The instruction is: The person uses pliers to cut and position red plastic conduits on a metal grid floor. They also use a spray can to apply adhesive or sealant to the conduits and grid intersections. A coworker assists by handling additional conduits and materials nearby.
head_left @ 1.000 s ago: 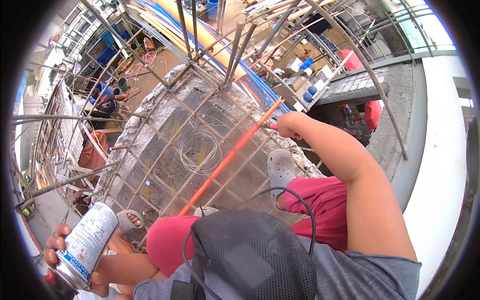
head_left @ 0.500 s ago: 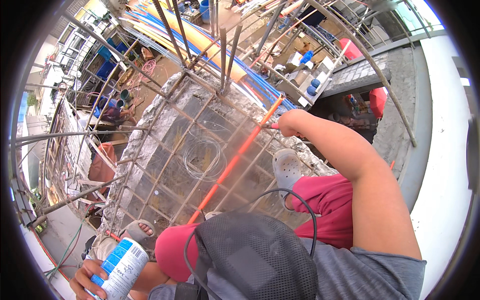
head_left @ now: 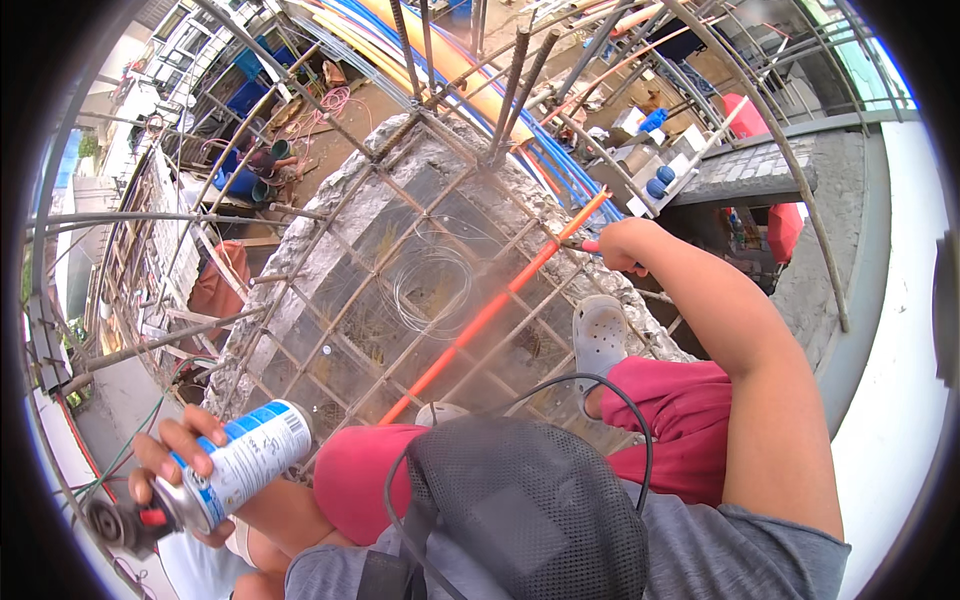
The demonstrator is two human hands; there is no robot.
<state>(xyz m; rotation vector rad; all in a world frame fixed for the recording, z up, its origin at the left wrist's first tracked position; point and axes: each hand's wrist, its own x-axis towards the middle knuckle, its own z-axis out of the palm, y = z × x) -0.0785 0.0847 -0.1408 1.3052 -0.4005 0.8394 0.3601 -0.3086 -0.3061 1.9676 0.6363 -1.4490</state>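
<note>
My left hand (head_left: pixel 170 465) at the lower left grips a white and blue spray can (head_left: pixel 240 465) with a dark nozzle end, tilted toward me. My right hand (head_left: pixel 625 245) reaches out at the upper right, closed on a small red-handled tool beside the top end of an orange rod (head_left: pixel 490 310). The rod lies diagonally across a rusty rebar grid (head_left: pixel 400 300) over a concrete block. A coil of thin wire (head_left: pixel 435 285) rests on the grid. My legs in red shorts and a grey clog (head_left: pixel 598 335) sit on the grid's near edge.
A black mesh bag (head_left: pixel 520 515) with a black cable hangs at my chest. Vertical rebars (head_left: pixel 510 80) rise at the block's far end. Blue and orange pipes (head_left: pixel 470 75) lie beyond. Far below stand scaffolding and a building site; a grey ledge (head_left: pixel 850 330) runs on the right.
My left hand has swung the spray can from upright at the lower left to a tilted position closer to my knee. The right hand has stayed at the rod's top end.
</note>
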